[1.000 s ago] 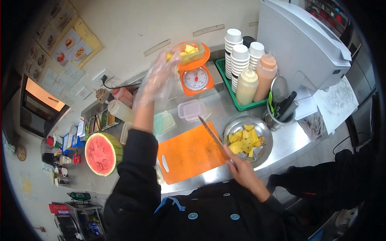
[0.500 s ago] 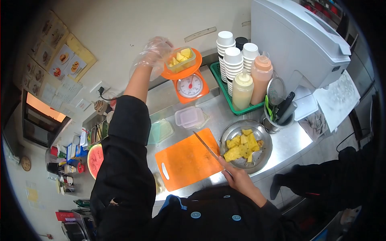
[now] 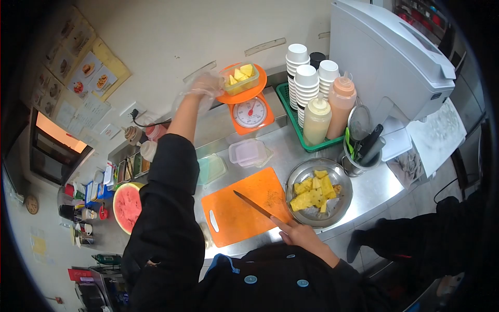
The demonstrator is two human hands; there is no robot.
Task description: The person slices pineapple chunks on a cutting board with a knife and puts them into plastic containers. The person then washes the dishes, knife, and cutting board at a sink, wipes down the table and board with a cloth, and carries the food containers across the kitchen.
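My left hand (image 3: 208, 85), in a clear plastic glove, is at the left side of a clear container (image 3: 241, 78) of yellow fruit pieces; whether its fingers touch or grip the container is unclear. The container stands on the plate of an orange scale (image 3: 251, 113). My bare right hand (image 3: 300, 234) is closed round the handle of a knife (image 3: 254, 205), whose blade lies over the orange cutting board (image 3: 234, 215). To the right, a metal bowl (image 3: 340, 210) holds yellow fruit chunks (image 3: 312, 193). Plastic lids (image 3: 248, 152) lie between scale and board.
A cut watermelon (image 3: 127, 206) is at the left. Stacked cups (image 3: 305, 86) and sauce bottles (image 3: 317, 122) stand in a green basket (image 3: 315, 147). Right of them are a metal utensil pot (image 3: 358, 166) and a large grey machine (image 3: 384, 57). Someone's dark-clothed leg (image 3: 395, 236) is at the lower right.
My left hand was over the container a second ago and is now at its left side. The knife tip has swung left and down over the board.
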